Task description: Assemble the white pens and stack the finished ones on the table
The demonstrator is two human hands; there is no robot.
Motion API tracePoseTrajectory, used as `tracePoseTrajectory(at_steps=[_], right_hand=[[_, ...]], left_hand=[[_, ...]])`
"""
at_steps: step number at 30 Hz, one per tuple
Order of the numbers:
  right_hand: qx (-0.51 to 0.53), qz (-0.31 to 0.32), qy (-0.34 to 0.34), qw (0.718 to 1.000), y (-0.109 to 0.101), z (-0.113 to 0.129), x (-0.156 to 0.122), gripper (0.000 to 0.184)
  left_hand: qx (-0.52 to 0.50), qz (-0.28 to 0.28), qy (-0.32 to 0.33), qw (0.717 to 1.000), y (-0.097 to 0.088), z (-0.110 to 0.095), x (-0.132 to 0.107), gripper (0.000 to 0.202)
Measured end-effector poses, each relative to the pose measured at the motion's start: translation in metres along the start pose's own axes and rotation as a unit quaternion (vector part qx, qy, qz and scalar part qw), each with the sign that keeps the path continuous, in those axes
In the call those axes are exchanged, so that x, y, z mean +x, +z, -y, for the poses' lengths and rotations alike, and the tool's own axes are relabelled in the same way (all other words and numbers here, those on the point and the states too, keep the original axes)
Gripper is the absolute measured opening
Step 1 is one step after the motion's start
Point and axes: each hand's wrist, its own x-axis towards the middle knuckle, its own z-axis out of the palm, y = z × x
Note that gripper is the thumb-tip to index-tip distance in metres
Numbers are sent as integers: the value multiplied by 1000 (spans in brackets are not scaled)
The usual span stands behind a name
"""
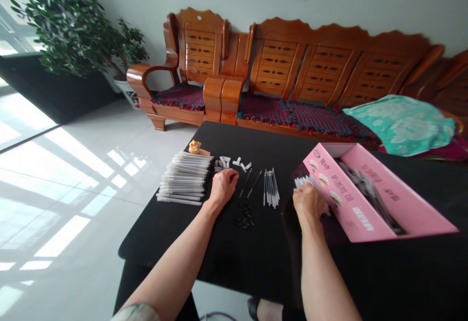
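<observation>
While the left hand (224,185) sits above the glossy black counter (219,255), its fingers curl in beside small white plastic clip pieces (237,161); can't tell if they grip anything. Right hand (310,201) reaches over a pile of slim white plastic parts (302,180) beside the open pink cardboard box (340,195); its fingers are bent, grasp can't be told. Between the hands: two loose thin grey refills (255,184), a bundle of grey-and-white refills (271,192). Nearer, small black caps (249,223) lie scattered. Translucent white pen tubes (185,179) are stacked left of the left hand.
</observation>
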Motion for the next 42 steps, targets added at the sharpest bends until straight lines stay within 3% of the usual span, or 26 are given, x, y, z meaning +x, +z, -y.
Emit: tracePoseTrajectory(at_steps=[5, 10, 13, 15, 18, 20, 22, 29, 34, 37, 42], right_hand=[[5, -11, -20, 1000, 4, 0, 0, 17], [4, -16, -44, 999, 9, -3, 2, 16], [105, -61, -64, 991, 13, -1, 1, 17], [268, -80, -62, 958, 16, 6, -2, 20], [538, -11, -15, 843, 19, 22, -11, 28], [628, 48, 10, 777, 19, 31, -17, 27], [670, 78, 14, 738, 17, 37, -21, 26], [734, 95, 16, 672, 19, 33, -17, 27], [767, 102, 22, 634, 25, 28, -11, 32], [785, 97, 35, 611, 26, 26, -8, 36], [808, 38, 35, 587, 27, 20, -3, 33]], left_hand=[[-7, 7, 3, 1000, 1, 0, 0, 15], [9, 54, 29, 998, -1, -6, -1, 11], [52, 93, 41, 993, -1, -10, -3, 9], [83, 111, 36, 990, -1, -11, -5, 12], [117, 126, 25, 985, 1, -14, -7, 13], [135, 135, 18, 981, 1, -16, -7, 11], [151, 144, 9, 978, 1, -19, -7, 8], [172, 139, -25, 975, 2, -23, -6, 14], [83, 98, -2, 992, 2, -19, -5, 12], [41, 124, 20, 991, 0, -19, -6, 11], [42, 165, 60, 983, -1, -22, -8, 9]])
